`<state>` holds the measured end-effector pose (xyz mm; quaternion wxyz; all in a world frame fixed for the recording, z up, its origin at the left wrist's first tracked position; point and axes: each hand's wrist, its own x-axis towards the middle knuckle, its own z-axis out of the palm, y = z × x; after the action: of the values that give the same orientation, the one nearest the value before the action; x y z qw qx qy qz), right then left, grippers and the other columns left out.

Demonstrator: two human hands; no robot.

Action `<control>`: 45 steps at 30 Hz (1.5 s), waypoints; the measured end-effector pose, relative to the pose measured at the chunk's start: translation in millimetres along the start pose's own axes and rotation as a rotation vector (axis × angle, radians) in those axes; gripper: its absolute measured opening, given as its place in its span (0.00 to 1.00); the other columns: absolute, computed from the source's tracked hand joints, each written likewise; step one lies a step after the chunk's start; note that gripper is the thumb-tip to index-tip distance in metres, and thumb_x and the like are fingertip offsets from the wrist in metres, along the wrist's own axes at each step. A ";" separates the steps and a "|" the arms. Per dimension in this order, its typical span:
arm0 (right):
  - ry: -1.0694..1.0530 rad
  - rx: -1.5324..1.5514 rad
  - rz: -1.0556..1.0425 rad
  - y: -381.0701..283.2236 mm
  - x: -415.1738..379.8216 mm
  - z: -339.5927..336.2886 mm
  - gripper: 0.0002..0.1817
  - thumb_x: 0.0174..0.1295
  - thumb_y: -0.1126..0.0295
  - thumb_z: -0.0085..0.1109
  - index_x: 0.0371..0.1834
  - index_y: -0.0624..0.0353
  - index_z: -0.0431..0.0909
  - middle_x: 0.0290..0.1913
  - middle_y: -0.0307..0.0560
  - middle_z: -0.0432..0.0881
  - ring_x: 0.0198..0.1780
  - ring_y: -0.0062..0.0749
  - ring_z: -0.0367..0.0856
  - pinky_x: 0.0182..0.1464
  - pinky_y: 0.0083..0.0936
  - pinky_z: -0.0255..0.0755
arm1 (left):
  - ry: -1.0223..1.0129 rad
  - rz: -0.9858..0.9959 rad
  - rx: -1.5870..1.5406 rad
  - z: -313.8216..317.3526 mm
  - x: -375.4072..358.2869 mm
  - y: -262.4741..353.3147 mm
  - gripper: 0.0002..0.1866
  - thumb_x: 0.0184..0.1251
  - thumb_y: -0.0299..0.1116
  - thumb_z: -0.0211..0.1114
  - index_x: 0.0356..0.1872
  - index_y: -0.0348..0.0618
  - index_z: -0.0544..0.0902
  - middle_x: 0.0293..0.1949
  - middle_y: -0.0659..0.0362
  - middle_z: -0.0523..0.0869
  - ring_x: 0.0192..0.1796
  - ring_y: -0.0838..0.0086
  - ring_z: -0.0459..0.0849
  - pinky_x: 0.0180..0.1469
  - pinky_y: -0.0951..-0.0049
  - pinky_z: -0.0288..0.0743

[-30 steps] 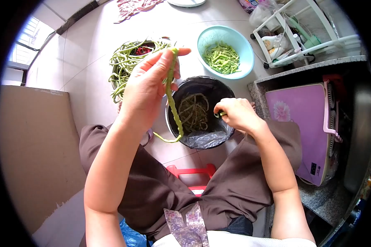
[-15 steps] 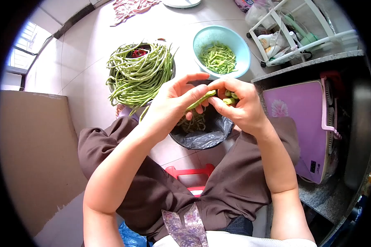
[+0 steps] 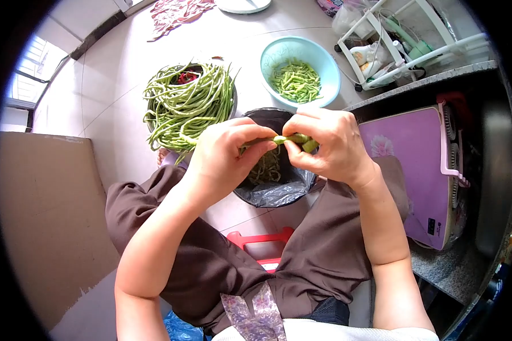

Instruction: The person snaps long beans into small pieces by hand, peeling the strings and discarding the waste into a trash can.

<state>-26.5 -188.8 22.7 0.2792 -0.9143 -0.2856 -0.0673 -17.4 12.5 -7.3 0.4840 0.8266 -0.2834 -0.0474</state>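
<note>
Between my hands a green long bean is stretched, pinched from both sides. My left hand is closed on it with thumb and forefinger. My right hand pinches its other end and also has short bean pieces tucked under the fingers. Below them stands a bin lined with a black bag, with stringy green scraps inside. A heap of whole long beans fills a dark round container at the left. Beyond my right hand, a light blue basin contains snapped bean pieces.
Right of my knee, a purple board leans in a stone-framed shelf. A white wheeled rack is at the upper right. Brown cardboard stands at the left. A red stool shows between my legs.
My left hand has turned and closed, its thumb and forefinger pinching the bean. My right hand has rolled over, hiding more of the pieces. The view has shifted slightly.
</note>
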 end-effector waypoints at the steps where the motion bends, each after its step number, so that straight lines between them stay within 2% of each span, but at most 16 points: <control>1: 0.006 0.004 -0.017 1.0 -1.3 4.7 0.06 0.45 0.70 0.62 0.26 0.56 0.77 0.20 0.44 0.74 0.23 0.41 0.77 0.27 0.30 0.70 | 0.010 0.023 0.014 0.7 -0.6 -1.1 0.07 0.55 0.30 0.67 0.34 0.40 0.83 0.28 0.56 0.81 0.30 0.62 0.81 0.33 0.68 0.74; 8: 0.082 -0.258 -0.075 -9.1 -1.1 18.0 0.06 0.49 0.65 0.58 0.24 0.53 0.73 0.18 0.41 0.74 0.21 0.37 0.77 0.24 0.31 0.69 | 0.032 0.055 0.103 4.6 -2.1 0.3 0.08 0.57 0.32 0.65 0.37 0.43 0.84 0.29 0.56 0.83 0.32 0.62 0.83 0.34 0.69 0.76; 14: 0.313 -0.049 0.035 -9.6 -1.0 31.4 0.06 0.47 0.70 0.59 0.19 0.57 0.72 0.16 0.47 0.71 0.19 0.41 0.75 0.23 0.33 0.67 | 0.175 0.000 -0.056 5.8 1.7 6.5 0.07 0.58 0.30 0.66 0.36 0.40 0.85 0.31 0.53 0.86 0.31 0.63 0.85 0.33 0.71 0.77; 16: 0.377 0.104 0.187 -14.0 -2.3 31.2 0.02 0.49 0.78 0.57 0.23 0.63 0.74 0.19 0.45 0.74 0.19 0.27 0.73 0.25 0.24 0.67 | 0.153 -0.004 -0.056 4.1 1.7 7.9 0.08 0.58 0.22 0.65 0.40 0.34 0.83 0.29 0.55 0.86 0.29 0.79 0.84 0.33 0.79 0.76; 18: 0.460 0.346 0.320 -4.8 -0.3 28.4 0.05 0.56 0.75 0.54 0.24 0.63 0.74 0.20 0.36 0.73 0.20 0.16 0.68 0.24 0.15 0.62 | 0.120 -0.059 -0.120 4.5 -0.9 11.5 0.08 0.60 0.23 0.64 0.40 0.33 0.83 0.29 0.58 0.86 0.30 0.81 0.84 0.35 0.81 0.77; 20: 0.531 1.042 0.549 7.6 1.7 20.0 0.08 0.61 0.68 0.54 0.26 0.59 0.74 0.15 0.37 0.67 0.16 0.16 0.64 0.19 0.18 0.56 | 0.075 -0.219 -0.473 8.0 -3.1 12.9 0.08 0.63 0.24 0.63 0.42 0.32 0.82 0.31 0.58 0.86 0.32 0.80 0.84 0.38 0.82 0.77; 21: 0.508 1.334 0.496 19.6 1.7 17.3 0.09 0.66 0.66 0.49 0.33 0.60 0.74 0.19 0.33 0.70 0.17 0.13 0.60 0.19 0.11 0.51 | 0.042 -0.256 -0.565 6.3 -3.3 11.8 0.09 0.66 0.26 0.61 0.44 0.31 0.80 0.34 0.58 0.86 0.36 0.79 0.84 0.42 0.81 0.78; 22: 0.513 1.588 0.538 26.5 0.1 14.5 0.09 0.65 0.66 0.49 0.36 0.60 0.74 0.21 0.37 0.71 0.18 0.13 0.61 0.20 0.11 0.54 | 0.043 -0.255 -0.564 4.2 -2.6 10.9 0.09 0.66 0.26 0.61 0.44 0.31 0.80 0.34 0.58 0.86 0.36 0.79 0.84 0.42 0.81 0.78; 24: 0.518 1.636 0.657 28.0 -1.4 12.6 0.10 0.66 0.66 0.48 0.41 0.61 0.74 0.23 0.38 0.72 0.17 0.14 0.62 0.20 0.12 0.56 | 0.044 -0.319 -0.844 0.2 0.2 9.8 0.10 0.68 0.28 0.59 0.45 0.32 0.79 0.36 0.57 0.86 0.39 0.77 0.84 0.45 0.78 0.78; 28: 0.313 1.477 0.619 5.5 1.3 13.9 0.10 0.64 0.69 0.53 0.44 0.62 0.77 0.23 0.35 0.71 0.20 0.13 0.62 0.23 0.13 0.58 | 0.062 -0.331 -0.946 -0.5 1.9 8.5 0.13 0.71 0.33 0.57 0.46 0.32 0.79 0.37 0.55 0.85 0.40 0.75 0.84 0.47 0.75 0.78; 30: 0.273 0.828 0.348 -0.3 0.9 19.0 0.09 0.60 0.73 0.60 0.42 0.62 0.80 0.24 0.31 0.70 0.23 0.11 0.62 0.26 0.11 0.56 | 0.041 -0.330 -0.955 -0.2 2.7 9.7 0.14 0.71 0.35 0.56 0.46 0.33 0.79 0.37 0.55 0.85 0.41 0.74 0.84 0.48 0.74 0.77; 32: 0.264 0.755 0.341 -8.9 1.2 16.4 0.07 0.57 0.74 0.64 0.38 0.62 0.81 0.24 0.30 0.71 0.26 0.11 0.63 0.28 0.12 0.58 | 0.024 -0.327 -0.973 1.7 3.2 9.6 0.14 0.71 0.35 0.56 0.46 0.33 0.79 0.37 0.55 0.85 0.41 0.75 0.84 0.48 0.74 0.76; 35: 0.310 0.650 0.281 -7.2 -0.4 21.9 0.06 0.54 0.76 0.64 0.34 0.62 0.80 0.24 0.36 0.73 0.25 0.16 0.67 0.28 0.14 0.62 | -0.006 -0.320 -0.983 1.2 3.4 9.4 0.14 0.71 0.35 0.56 0.45 0.34 0.79 0.37 0.57 0.85 0.41 0.76 0.84 0.48 0.75 0.76; 37: 0.359 0.368 0.117 -11.4 0.5 20.4 0.06 0.50 0.77 0.64 0.31 0.61 0.78 0.25 0.42 0.75 0.23 0.24 0.73 0.26 0.20 0.67 | -0.020 -0.334 -0.988 1.5 2.7 9.3 0.14 0.70 0.36 0.56 0.45 0.34 0.79 0.37 0.57 0.85 0.40 0.77 0.83 0.48 0.75 0.76; 42: 0.357 0.237 -0.008 -14.9 0.9 22.2 0.07 0.47 0.78 0.63 0.29 0.58 0.76 0.24 0.42 0.76 0.22 0.31 0.77 0.25 0.26 0.71 | 0.040 -0.524 -1.217 -3.6 4.8 3.9 0.12 0.70 0.38 0.56 0.44 0.39 0.79 0.39 0.58 0.84 0.40 0.77 0.84 0.47 0.75 0.76; 45: 0.172 0.264 0.002 -21.3 -1.9 18.2 0.08 0.46 0.78 0.63 0.29 0.57 0.76 0.25 0.44 0.77 0.24 0.35 0.77 0.26 0.25 0.71 | 0.126 -0.540 -1.217 -16.0 10.4 0.1 0.13 0.72 0.38 0.53 0.45 0.40 0.78 0.39 0.56 0.85 0.39 0.76 0.84 0.46 0.74 0.78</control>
<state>-40.7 -165.2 17.0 0.4202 -0.8609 -0.2663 -0.1069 -3.1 19.5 3.3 0.8507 0.4494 0.0396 -0.2698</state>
